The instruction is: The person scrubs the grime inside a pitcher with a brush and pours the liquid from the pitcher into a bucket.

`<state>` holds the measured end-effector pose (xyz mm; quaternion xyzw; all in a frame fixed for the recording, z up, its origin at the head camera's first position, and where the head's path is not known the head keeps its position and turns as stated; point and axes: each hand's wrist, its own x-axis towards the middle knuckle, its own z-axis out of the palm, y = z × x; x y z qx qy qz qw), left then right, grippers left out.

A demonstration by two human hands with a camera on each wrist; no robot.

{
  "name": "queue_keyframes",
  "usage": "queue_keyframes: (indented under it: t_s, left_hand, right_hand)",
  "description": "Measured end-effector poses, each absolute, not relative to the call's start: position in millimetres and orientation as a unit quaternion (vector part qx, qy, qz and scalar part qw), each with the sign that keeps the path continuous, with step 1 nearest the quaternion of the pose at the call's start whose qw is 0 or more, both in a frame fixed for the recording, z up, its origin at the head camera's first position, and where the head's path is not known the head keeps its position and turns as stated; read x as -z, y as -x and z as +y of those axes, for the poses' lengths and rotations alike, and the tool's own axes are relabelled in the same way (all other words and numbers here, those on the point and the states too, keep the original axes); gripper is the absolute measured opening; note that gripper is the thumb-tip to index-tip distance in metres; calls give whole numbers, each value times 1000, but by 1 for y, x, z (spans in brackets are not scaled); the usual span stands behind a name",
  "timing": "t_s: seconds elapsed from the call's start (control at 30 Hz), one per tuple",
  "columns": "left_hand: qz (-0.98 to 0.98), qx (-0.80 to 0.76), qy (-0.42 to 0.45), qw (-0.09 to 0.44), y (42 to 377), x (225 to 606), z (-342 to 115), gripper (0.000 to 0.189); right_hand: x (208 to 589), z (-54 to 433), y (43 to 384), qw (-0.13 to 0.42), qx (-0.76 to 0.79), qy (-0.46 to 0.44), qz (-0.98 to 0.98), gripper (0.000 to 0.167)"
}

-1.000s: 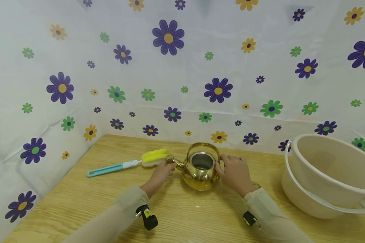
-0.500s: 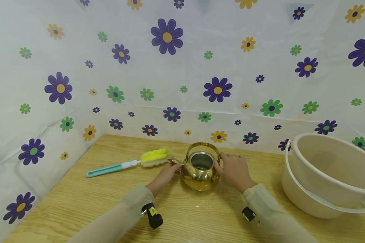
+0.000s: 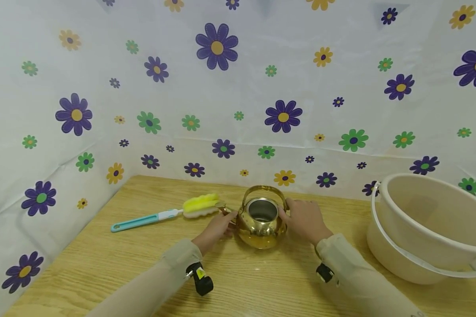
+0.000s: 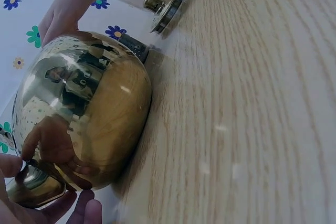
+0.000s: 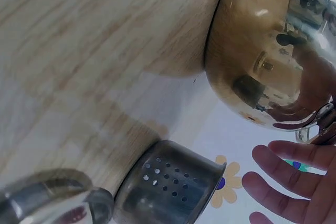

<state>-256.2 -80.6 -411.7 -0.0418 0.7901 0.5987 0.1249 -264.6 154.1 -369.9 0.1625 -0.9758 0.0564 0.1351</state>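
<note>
While the left hand point(image 3: 216, 230) pinches the spout point(image 4: 37, 187), the kettle point(image 3: 261, 233) stands upright immediately right of that grip. The right hand point(image 3: 306, 221) touches the opposite side; its closure on the handle point(image 3: 264, 188) cannot be determined. The brush point(image 3: 169, 214) lies left of the grip.

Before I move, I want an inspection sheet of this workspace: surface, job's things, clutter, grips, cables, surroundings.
Surface: wood-grain tabletop, reflecting some light.
Job's things: gold kettle, upright and uncovered, handle raised; knobbed lid and perforated metal strainer on the table, apart from it.
Clutter: blue-handled brush lying left of the kettle, bristles near the spout tip; large pale bucket at far right.
Grips (bare hands): left grip pinches the spout; right grip at the kettle's opposite side, by the handle's base, whether pinching unclear.
Cables: nothing seen.
Surroundings: white flower-print sheet behind and at left.
</note>
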Motion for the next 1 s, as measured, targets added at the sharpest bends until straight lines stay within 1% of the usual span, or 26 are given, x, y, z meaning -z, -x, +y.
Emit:
queue_keyframes:
  t_s: [0.1, 0.17, 0.37, 0.47, 0.73, 0.87, 1.0]
  left_hand:
    - [791, -597, 42, 129, 257, 411, -81, 47]
    - [793, -594, 41, 130, 257, 410, -81, 47]
    - [794, -593, 50, 129, 258, 409, -79, 45]
    - [793, -595, 49, 124, 259, 409, -79, 44]
    - [781, -611, 48, 120, 260, 406, -80, 42]
    - [791, -603, 39, 100, 261, 403, -81, 43]
    - [812, -578, 35, 72, 261, 395, -81, 48]
  right_hand:
    - [367, 154, 267, 120, -54, -165, -977, 34]
    - [366, 155, 268, 122, -44, -171, -977, 35]
    - [367, 155, 269, 169, 11, -189, -967, 35]
    - [368, 155, 270, 178, 19, -190, -965, 36]
    - [368, 155, 272, 160, -7, -201, -967, 37]
    - [367, 155, 273, 165, -28, -211, -963, 38]
    - [362, 157, 272, 205, -34, -221, -953, 35]
